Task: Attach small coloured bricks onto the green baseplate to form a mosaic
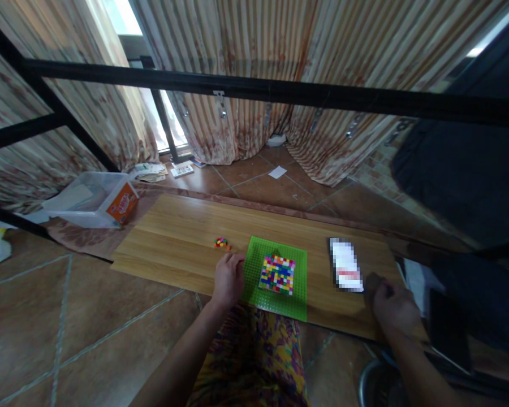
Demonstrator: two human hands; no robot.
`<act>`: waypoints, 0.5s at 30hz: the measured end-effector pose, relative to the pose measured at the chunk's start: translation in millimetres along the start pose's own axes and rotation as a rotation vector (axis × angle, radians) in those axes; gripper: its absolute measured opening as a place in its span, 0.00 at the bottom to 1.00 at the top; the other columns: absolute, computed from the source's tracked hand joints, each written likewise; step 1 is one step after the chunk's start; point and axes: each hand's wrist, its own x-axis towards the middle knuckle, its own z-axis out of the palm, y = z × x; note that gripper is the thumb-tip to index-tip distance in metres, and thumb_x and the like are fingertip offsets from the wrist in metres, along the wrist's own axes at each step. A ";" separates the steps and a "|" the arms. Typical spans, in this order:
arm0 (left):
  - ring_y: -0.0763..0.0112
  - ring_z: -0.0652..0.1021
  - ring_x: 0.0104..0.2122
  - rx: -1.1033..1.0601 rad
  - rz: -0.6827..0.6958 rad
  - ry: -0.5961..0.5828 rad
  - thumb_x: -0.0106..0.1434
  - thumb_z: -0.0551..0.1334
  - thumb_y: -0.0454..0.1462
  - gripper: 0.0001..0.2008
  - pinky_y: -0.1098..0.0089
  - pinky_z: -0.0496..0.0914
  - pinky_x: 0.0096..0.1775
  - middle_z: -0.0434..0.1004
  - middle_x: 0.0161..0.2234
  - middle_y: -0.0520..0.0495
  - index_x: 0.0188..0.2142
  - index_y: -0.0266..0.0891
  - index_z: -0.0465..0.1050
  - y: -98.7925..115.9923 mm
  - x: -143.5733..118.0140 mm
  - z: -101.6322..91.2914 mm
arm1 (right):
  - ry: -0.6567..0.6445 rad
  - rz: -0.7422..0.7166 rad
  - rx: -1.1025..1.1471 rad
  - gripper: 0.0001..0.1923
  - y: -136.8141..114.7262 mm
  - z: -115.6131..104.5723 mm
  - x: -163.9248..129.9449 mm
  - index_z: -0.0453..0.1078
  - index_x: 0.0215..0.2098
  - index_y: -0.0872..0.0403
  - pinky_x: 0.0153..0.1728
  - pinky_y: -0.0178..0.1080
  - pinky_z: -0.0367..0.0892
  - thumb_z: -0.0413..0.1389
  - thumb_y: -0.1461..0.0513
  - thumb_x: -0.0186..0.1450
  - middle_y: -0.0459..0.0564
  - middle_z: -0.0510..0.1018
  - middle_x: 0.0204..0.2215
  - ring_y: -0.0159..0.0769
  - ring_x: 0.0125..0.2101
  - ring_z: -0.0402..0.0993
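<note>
Two hands are down on a wooden board [173, 237] that lies flat on a tiled floor, all seen from the head camera. The left hand [228, 281] rests on the board right at the left edge of a green baseplate [254, 265], fingers curled loosely and touching that edge, nothing pinched in them as far as I can see. On the baseplate sits a square block of multicoloured bricks [277, 274], packed tight, a bit right of the hand and not touching it. A small loose pile of bricks [222, 243] lies on the board just beyond the left hand, near it but apart.

The right hand [393, 306] is over at the board's near right corner, knuckles up, fingers curled under; can't tell if it holds anything. Just left of it lies a blurred-out card [346, 264]. A clear plastic tub [94, 199] sits well off to the left.
</note>
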 end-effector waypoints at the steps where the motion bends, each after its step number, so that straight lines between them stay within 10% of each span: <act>1: 0.66 0.78 0.38 -0.043 0.019 -0.009 0.67 0.52 0.32 0.12 0.67 0.71 0.43 0.78 0.36 0.44 0.38 0.40 0.76 4.4 -2.4 1.6 | 0.002 -0.006 0.004 0.21 0.1 0.2 -0.2 0.76 0.40 0.60 0.32 0.41 0.61 0.45 0.56 0.66 0.60 0.76 0.33 0.45 0.34 0.71; 15: 0.67 0.79 0.40 -0.046 0.055 -0.073 0.64 0.60 0.33 0.08 0.63 0.67 0.51 0.83 0.38 0.50 0.38 0.44 0.78 39.6 0.3 10.0 | -0.035 0.031 0.028 0.21 -5.5 -6.9 -0.2 0.75 0.41 0.60 0.34 0.42 0.62 0.44 0.56 0.67 0.60 0.76 0.35 0.44 0.35 0.71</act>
